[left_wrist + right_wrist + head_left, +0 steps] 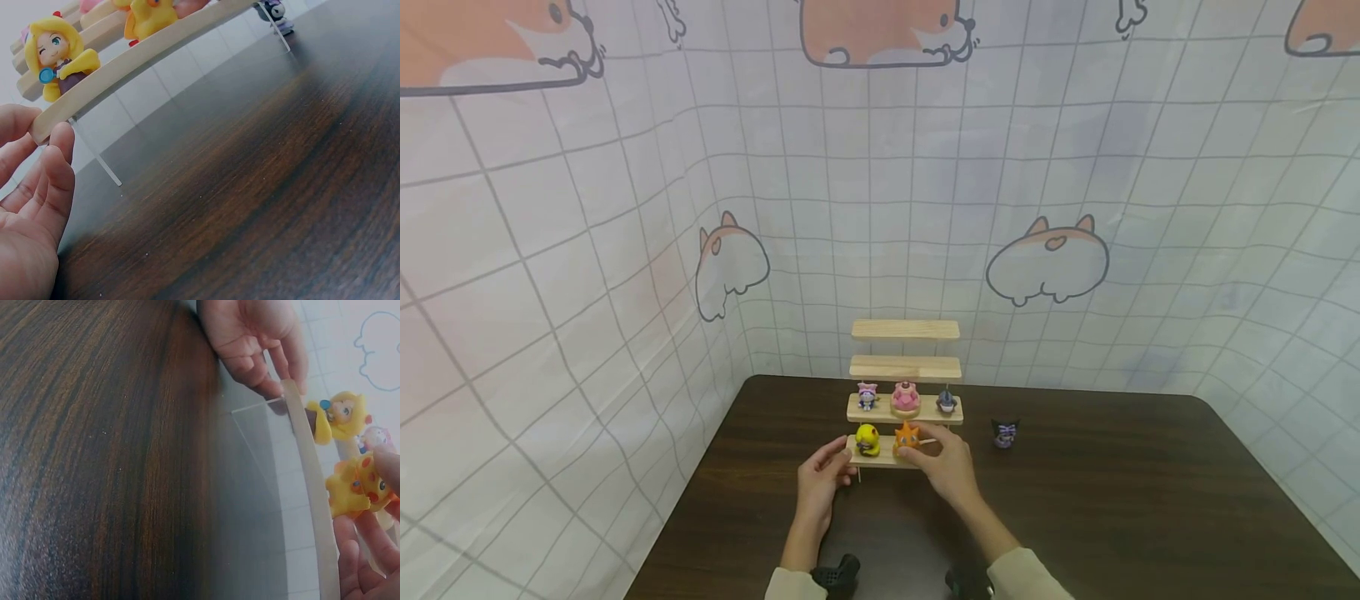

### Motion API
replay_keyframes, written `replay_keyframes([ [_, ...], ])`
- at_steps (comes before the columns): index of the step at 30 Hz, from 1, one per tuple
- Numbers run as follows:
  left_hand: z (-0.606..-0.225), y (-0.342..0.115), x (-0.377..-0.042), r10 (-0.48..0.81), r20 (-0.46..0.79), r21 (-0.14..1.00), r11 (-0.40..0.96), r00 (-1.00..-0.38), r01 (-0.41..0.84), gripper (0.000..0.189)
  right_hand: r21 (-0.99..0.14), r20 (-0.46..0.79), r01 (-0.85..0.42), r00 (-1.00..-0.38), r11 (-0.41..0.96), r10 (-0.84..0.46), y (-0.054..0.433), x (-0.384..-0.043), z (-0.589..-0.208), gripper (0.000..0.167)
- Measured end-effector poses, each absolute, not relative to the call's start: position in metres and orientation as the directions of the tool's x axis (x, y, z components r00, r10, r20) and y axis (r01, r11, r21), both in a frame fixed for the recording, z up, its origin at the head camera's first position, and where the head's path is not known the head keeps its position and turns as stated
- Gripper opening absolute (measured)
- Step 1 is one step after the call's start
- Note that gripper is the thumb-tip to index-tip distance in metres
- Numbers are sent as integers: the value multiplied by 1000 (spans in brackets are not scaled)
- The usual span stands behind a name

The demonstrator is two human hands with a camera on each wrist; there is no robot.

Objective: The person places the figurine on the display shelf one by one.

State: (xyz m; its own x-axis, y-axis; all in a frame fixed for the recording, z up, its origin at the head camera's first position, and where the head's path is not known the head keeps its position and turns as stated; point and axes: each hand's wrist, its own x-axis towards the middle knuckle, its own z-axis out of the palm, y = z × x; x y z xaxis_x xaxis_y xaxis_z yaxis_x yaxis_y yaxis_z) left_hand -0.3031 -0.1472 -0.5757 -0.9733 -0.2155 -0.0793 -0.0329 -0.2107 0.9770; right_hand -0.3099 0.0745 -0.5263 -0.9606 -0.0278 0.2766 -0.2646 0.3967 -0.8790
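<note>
A stepped wooden display rack carries small figurines, and its lowest board [880,461] is nearest me. My left hand [820,482] pinches the left end of that board, thumb and fingers on either side of it in the left wrist view. My right hand [953,471] grips an orange-yellow figurine [907,438] with spiky points, standing on the lowest board. Left of it sits a yellow-haired doll figurine [867,440] holding a small blue round thing [47,75]. In the right wrist view, my right thumb and fingers lie around the orange-yellow figurine [352,487].
On the second board stand a pink-and-purple figurine [867,396], a pink one [906,399] and a grey-blue one [946,402]. Two bare boards [906,367] rise behind. A black-and-purple figurine [1004,433] stands on the dark table [1112,500], right of the rack.
</note>
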Motion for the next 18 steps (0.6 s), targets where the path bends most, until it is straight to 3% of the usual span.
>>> replay_keyframes([
  [18,-576,-147,-304,-219,-72,977,-212,-973,-25,41,-902,229,-222,-973,369,-26,76,-307,-524,47],
])
